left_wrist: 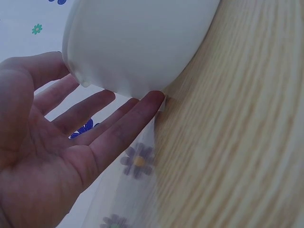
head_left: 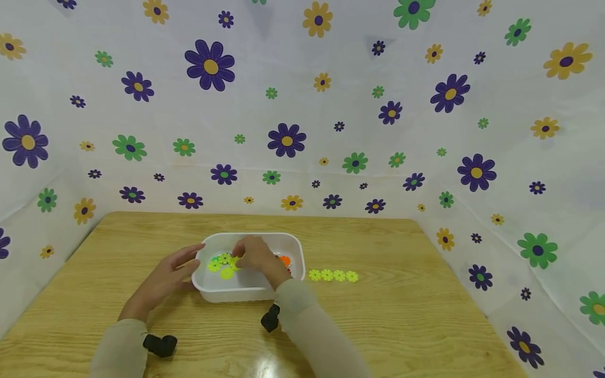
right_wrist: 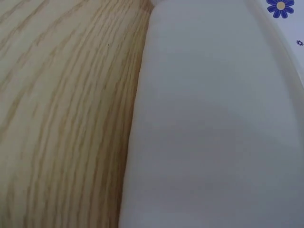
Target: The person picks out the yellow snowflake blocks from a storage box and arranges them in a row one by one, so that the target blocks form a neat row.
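A white plastic tub (head_left: 231, 295) stands on the wooden table, with yellow-green flower-shaped discs (head_left: 227, 273) in its left part and an orange one (head_left: 284, 261) on its right. My left hand (head_left: 167, 275) is at the tub's left end, fingers extended. In the left wrist view, the fingertips of the left hand (left_wrist: 57, 137) reach the tub's rim and wall. My right hand (head_left: 257, 257) reaches into the tub, thumb and forefinger down at the yellow-green discs; I cannot tell whether it pinches one. The right wrist view shows only the tub's outer wall (right_wrist: 213, 118) and the table.
To the right of the tub, several yellow-green flower discs (head_left: 333, 275) lie in a straight row on the table (head_left: 402, 325). A white flower-printed sheet (head_left: 350, 63) hangs behind the table and along both sides.
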Tool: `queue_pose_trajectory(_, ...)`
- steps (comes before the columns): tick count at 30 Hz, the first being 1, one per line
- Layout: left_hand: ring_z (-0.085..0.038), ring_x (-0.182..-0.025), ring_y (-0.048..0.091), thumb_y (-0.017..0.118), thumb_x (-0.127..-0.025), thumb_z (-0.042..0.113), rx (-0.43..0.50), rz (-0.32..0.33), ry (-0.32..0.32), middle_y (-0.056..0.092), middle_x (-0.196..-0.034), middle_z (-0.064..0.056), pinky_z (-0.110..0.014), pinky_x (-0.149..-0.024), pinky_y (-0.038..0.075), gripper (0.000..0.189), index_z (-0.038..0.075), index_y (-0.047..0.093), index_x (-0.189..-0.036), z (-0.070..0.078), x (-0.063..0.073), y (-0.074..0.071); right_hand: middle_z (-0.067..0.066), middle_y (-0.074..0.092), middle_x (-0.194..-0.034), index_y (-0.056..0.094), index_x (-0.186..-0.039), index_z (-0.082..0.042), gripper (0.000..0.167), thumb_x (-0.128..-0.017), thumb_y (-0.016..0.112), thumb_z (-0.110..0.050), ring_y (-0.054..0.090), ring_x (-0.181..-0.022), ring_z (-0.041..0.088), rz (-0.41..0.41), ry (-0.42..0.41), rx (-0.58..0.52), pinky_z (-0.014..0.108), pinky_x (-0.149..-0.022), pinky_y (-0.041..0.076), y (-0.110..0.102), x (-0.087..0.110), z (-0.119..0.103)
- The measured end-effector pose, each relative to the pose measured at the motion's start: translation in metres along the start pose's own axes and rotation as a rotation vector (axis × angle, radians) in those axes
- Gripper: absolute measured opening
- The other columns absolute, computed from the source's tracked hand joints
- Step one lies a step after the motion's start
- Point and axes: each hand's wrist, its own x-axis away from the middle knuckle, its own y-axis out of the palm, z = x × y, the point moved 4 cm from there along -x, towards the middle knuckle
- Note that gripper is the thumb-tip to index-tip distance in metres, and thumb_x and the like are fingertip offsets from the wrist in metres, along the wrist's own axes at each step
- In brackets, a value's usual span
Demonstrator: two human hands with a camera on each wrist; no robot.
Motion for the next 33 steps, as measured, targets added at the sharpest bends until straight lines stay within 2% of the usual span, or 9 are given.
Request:
queue_pose_trajectory(4,-0.054,-0.150,0.034,0.050,-0.109,0.041,-0.014,0.004,-0.003,0.024,-0.169,-0.025,-0.053,-0.103,0.058,0.063,0.019,0.030,-0.163,0.000,0.000,-0.001,0.001,0.073,-0.104,0.079,-0.102,-0.012,0.018,-0.087,0.080,-0.002,0.060,-0.093,0.012,-0.014,0.025,0.014,0.025,-0.092,0.056,0.005,-0.001,-0.002)
queue_pose_trajectory(9,-0.054,-0.150,0.033,0.051,-0.108,0.041,-0.013,0.003,-0.004,0.023,-0.169,-0.026,-0.053,-0.103,0.058,0.063,0.018,0.030,-0.163,-0.001,0.000,-0.001,0.002,0.073,-0.111,0.080,-0.108,-0.013,0.024,-0.088,0.076,0.000,0.062,-0.098,0.014,-0.025,-0.002,0.100,0.025,-0.095,0.056,0.008,0.000,-0.003)
queue_pose_trajectory(15,-0.055,-0.150,0.031,0.051,-0.109,0.039,0.004,-0.002,-0.007,0.022,-0.169,-0.027,-0.055,-0.102,0.057,0.063,0.017,0.029,-0.163,-0.001,0.000,-0.001,0.001,0.071,-0.104,0.079,-0.110,-0.013,0.027,-0.085,0.080,-0.003,0.057,-0.088,0.012,-0.023,-0.007,0.152,0.021,-0.083,0.053,0.009,0.002,-0.003)
queue_pose_trajectory(20,-0.056,-0.150,0.031,0.050,-0.109,0.038,0.000,0.003,-0.004,0.022,-0.169,-0.027,-0.054,-0.102,0.057,0.062,0.017,0.030,-0.163,0.000,0.001,0.000,0.001,0.068,-0.100,0.078,-0.108,-0.012,0.025,-0.084,0.083,-0.006,0.054,-0.086,0.011,-0.025,0.002,0.167,0.021,-0.081,0.050,0.008,0.004,-0.003)
queue_pose_trajectory(24,-0.056,-0.150,0.032,0.050,-0.109,0.036,0.013,0.003,0.010,0.023,-0.169,-0.028,-0.054,-0.101,0.058,0.061,0.015,0.030,-0.163,0.001,0.001,0.000,0.000,0.067,-0.098,0.075,-0.102,-0.011,0.020,-0.085,0.084,-0.007,0.053,-0.085,0.011,-0.029,-0.002,0.142,0.020,-0.079,0.050,0.006,0.005,-0.003)
queue_pose_trajectory(28,-0.056,-0.149,0.032,0.050,-0.110,0.035,0.016,0.003,0.012,0.024,-0.169,-0.027,-0.054,-0.102,0.058,0.060,0.015,0.030,-0.163,0.001,0.002,0.001,0.001,0.070,-0.095,0.073,-0.093,-0.011,0.012,-0.086,0.082,-0.006,0.056,-0.078,0.009,-0.030,-0.030,0.108,0.018,-0.070,0.049,0.001,0.007,-0.002)
queue_pose_trajectory(33,-0.055,-0.150,0.032,0.050,-0.109,0.038,0.003,0.005,-0.001,0.023,-0.169,-0.026,-0.055,-0.103,0.057,0.062,0.017,0.030,-0.163,0.002,0.000,0.000,0.003,0.071,-0.091,0.075,-0.092,-0.009,0.006,-0.089,0.078,-0.004,0.061,-0.068,0.009,-0.057,-0.042,-0.004,0.017,-0.061,0.052,-0.011,0.012,0.000)
